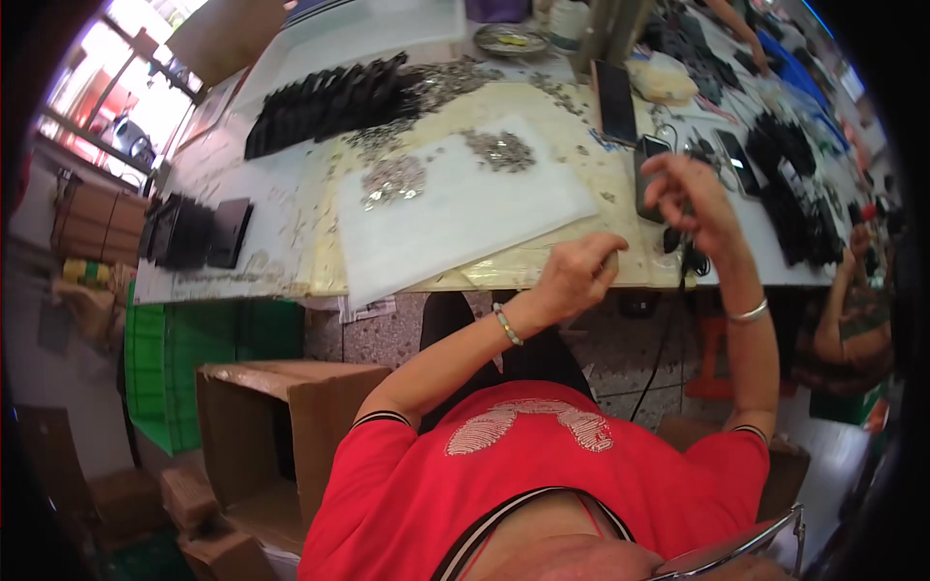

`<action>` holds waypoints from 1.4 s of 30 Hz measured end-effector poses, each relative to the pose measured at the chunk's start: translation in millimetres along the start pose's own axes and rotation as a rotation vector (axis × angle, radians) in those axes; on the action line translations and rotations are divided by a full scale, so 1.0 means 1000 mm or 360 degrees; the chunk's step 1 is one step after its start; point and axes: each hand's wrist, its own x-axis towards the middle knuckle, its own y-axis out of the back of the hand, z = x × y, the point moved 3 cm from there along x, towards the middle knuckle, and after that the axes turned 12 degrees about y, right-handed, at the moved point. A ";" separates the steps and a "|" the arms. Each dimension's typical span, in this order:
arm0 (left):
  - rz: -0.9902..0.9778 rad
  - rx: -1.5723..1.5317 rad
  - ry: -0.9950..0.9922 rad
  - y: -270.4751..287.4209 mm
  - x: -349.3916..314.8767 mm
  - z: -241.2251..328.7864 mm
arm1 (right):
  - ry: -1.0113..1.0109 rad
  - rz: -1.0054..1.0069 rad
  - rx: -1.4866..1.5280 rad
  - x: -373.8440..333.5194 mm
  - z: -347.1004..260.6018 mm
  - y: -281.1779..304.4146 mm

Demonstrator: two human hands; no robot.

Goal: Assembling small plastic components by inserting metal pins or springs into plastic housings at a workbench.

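Note:
My left hand [579, 278] is closed at the table's front edge, fingertips curled against the thumb; anything in them is hidden or too small to name. Raised to its right is my right hand [699, 201], its fingers bent but apart, with nothing visible in it. It is nearest to a dark rectangular box [646, 194] with a cord. A white sheet [470, 218] lies in front of me over a yellowish one. On it are two loose piles of small shiny pieces, a left pile [392, 182] and a right pile [501, 151].
A row of black pieces [329, 102] stands behind the sheet, and black blocks [182, 232] sit at the left. Two phones, one dark [613, 102] and one smaller [738, 163], lie at the right. Below are a green crate [155, 368] and a cardboard box [247, 426]. Another person's arm [835, 305] shows at right.

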 end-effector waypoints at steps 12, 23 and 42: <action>0.0273 0.0101 0.0267 0.081 -0.122 0.009 | -0.0024 -0.0001 0.0542 0.119 0.069 -0.106; 0.1009 0.1352 0.0411 0.234 -0.124 -0.004 | 0.0763 0.0609 -0.1515 0.151 0.127 -0.055; 0.1125 0.1503 0.0259 0.434 0.024 -0.109 | 0.0584 0.0323 -0.1854 0.131 0.111 -0.073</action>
